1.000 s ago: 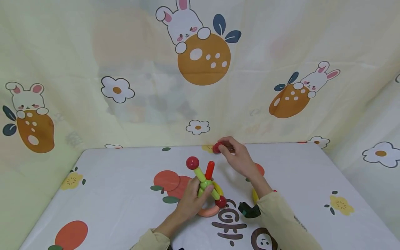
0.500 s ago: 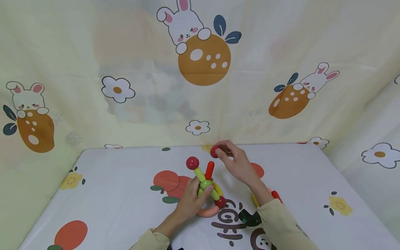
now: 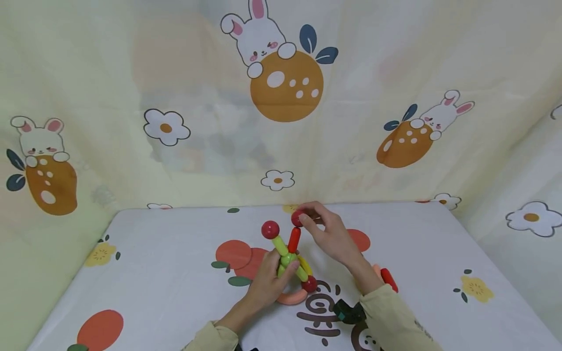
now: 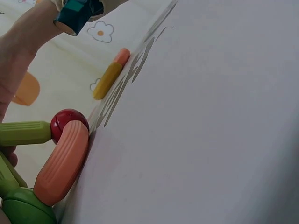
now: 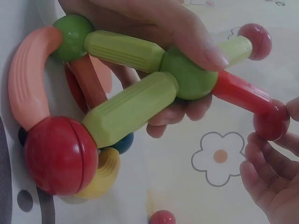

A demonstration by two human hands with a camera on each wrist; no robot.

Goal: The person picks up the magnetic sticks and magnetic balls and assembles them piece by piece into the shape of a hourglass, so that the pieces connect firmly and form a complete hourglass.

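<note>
My left hand [image 3: 269, 280] grips a toy frame of ball joints and ridged rods around its green ball [image 3: 287, 259]. Light-green rods [image 5: 131, 109] and a red rod [image 5: 240, 91] branch from that ball. Red balls cap two of the green rods, one ball [image 3: 270, 229] at upper left and another ball [image 3: 309, 283] at lower right. A curved coral rod [image 4: 63, 163] joins the lower red ball to another green ball [image 4: 29, 207]. With thumb and fingers, my right hand [image 3: 329, 234] pinches a red ball [image 5: 271, 120], which touches the red rod's free end.
A red rod [image 3: 389, 280] lies on the table right of my right forearm. A yellow rod [image 4: 107, 80] with a coral piece shows in the left wrist view. A dark green device [image 3: 350, 312] sits by the right sleeve. A printed curtain [image 3: 197, 146] hangs behind the table.
My right hand has brought the red ball down and slightly left, from near the table's back edge to the red rod's tip. The left hand and its toy frame have barely moved.
</note>
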